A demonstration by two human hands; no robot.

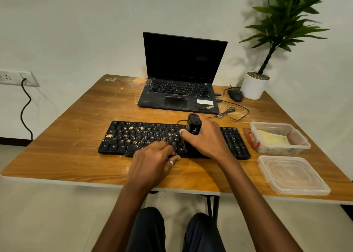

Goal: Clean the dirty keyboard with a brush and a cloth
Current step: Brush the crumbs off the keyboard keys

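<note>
gripping a black brush [193, 124] upright, the right hand [205, 139] has its fingers wrapped round the handle, and the brush's lower end meets the keys right of the middle of the keyboard [137, 137]; the bristles are too dark to make out. the left hand [152, 164] lies flat, fingers relaxed, its fingertips on the near row of keys, holding nothing. the keyboard sits across the middle of the table [66, 156], parallel to the near edge, with a band of bare wood between them. tan crumbs [131, 135] cover its left half. left of the keyboard the wood runs open to the table's edge. to the right, just beside it, stand a clear container [277, 139] with something yellow inside and, nearer, its lid [292, 175] close to the front edge. behind are an open laptop [179, 93], a mouse [235, 95] and a white plant pot [253, 88] at the far right corner.
</note>
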